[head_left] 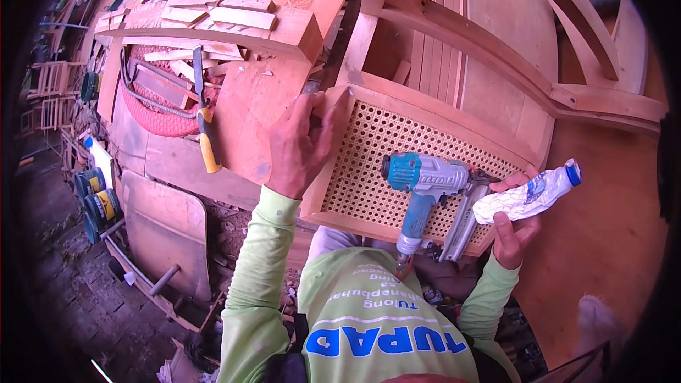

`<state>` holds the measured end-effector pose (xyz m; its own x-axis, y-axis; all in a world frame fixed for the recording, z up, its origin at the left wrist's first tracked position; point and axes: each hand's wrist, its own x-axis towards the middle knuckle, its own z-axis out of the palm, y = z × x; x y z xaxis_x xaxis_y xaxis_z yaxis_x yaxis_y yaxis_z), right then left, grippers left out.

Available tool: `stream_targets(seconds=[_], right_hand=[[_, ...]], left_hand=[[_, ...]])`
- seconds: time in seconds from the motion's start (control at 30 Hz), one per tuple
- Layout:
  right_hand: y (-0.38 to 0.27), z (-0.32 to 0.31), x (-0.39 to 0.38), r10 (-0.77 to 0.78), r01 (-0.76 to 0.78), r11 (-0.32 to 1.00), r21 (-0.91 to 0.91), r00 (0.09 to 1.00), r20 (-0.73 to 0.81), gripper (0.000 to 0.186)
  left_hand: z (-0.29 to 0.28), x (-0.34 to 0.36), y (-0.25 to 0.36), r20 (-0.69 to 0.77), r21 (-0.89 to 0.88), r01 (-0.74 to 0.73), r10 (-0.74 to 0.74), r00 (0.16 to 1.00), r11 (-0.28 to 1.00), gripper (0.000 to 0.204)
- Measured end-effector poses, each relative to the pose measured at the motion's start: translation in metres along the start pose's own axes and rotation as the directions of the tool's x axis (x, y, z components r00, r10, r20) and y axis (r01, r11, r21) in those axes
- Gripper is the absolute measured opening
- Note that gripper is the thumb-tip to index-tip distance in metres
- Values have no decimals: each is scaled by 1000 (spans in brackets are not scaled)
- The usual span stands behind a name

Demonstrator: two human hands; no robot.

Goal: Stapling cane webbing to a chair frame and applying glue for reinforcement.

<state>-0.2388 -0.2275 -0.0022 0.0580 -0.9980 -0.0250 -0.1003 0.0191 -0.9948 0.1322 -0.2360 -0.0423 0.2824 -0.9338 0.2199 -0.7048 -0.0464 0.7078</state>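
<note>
1. Currently, your right hand point(516, 235) is clamped on the crumpled white bottle point(521, 200), at three o'clock in view.
2. The bottle's long axis runs eight to two o'clock, blue cap point(573, 172) toward two.
3. At its nine o'clock, a nail gun point(424, 179) lies on the cane panel point(363, 143).
4. Your left hand point(299, 145) is at the panel's edge, toward ten; whether it grips, I cannot tell.

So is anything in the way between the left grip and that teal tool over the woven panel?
Nothing visible: only the flat woven panel lies between the left grip and the teal tool. On the tool's far side, the right grip holds a crumpled bottle.
</note>
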Motion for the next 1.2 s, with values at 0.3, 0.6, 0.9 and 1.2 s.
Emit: stream_targets(seconds=[0.3,0.6,0.9,1.2], right_hand=[[5,-1,-7,11,-9,999,33,998,-65,102],[16,-30,-48,44,-30,996,83,983,-176,105],[31,-58,-91,112,-76,986,145,959,-260,101],[41,-73,-107,133,-71,978,198,938,-322,104]], left_hand=[[-12,33,21,187,129,-113,87,978,985,21],[-11,58,43,404,427,-395,219,888,813,12],[-2,64,54,497,513,-451,175,850,730,16],[1,65,59,532,498,-503,209,820,706,17]])
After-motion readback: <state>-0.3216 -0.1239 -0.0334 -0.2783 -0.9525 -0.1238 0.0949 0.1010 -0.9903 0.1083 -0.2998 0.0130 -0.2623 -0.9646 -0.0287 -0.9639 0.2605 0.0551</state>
